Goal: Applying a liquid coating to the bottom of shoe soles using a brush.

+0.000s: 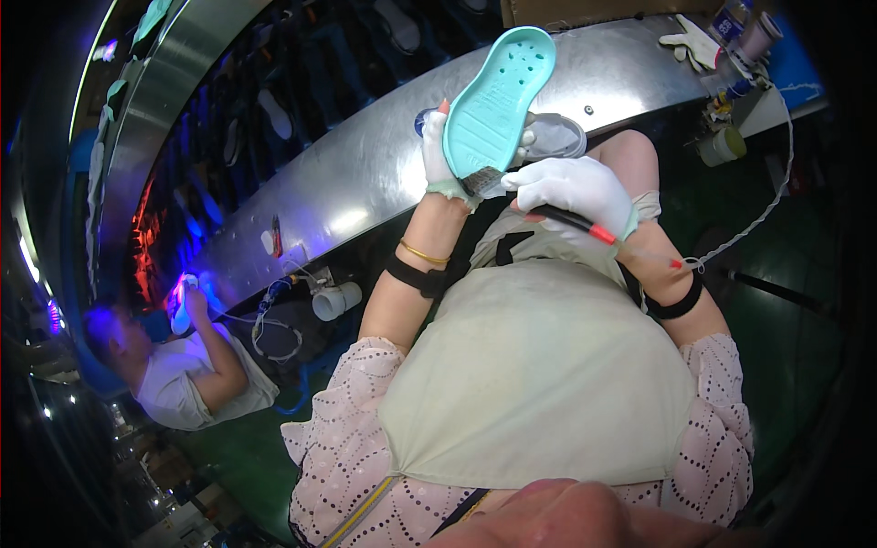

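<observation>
A turquoise shoe sole (498,110) with small holes near its toe is held up by my left hand (437,157). That hand wears a white glove with bare fingertips and is closed around the sole's edge; some fingers are hidden behind it. My right hand (580,187), gloved in white, grips a brush (589,226) by its black and red handle. Dark bristles lie against the heel end of the sole, as far as I can tell. Just behind the sole, a grey shoe part (555,137) rests by the bench's near edge.
A curved metal bench (329,187) runs across in front of me, with dark racks of soles (274,114) beyond it. At the far right lie white gloves (692,43) near a cup (761,36). A co-worker (196,370) sits at the left. A white cord (767,205) hangs to my right wrist.
</observation>
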A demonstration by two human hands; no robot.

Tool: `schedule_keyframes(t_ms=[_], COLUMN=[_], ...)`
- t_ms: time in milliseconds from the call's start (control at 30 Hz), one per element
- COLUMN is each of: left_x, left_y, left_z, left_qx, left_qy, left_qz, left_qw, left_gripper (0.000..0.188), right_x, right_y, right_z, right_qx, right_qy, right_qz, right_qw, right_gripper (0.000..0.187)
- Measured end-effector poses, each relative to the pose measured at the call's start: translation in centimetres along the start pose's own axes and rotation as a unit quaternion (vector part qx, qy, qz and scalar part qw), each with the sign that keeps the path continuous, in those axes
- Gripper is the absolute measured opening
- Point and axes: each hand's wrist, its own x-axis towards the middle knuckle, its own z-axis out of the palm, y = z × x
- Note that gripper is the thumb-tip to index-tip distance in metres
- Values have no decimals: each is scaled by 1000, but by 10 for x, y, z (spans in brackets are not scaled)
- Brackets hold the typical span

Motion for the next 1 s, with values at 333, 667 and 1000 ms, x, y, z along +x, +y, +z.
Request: schedule_keyframes(t_ms=[333,667,1000], left_x=[-4,-4,-8], left_y=[-1,10,7], left_z=[13,8,16], left_qx=[60,259,210], left_qy=[95,15,-18], left_qz=[50,102,128], left_qw=[992,960,969], left_gripper=[62,77,81], right_x=[-2,-1,-9], right_y=[-4,-14,-21], right_z=[-15,1,-2], right_qx=[326,390,255], right_qy=[168,109,226], right_qz=[312,220,323], right_qw=[877,887,883], right_gripper=[15,15,6])
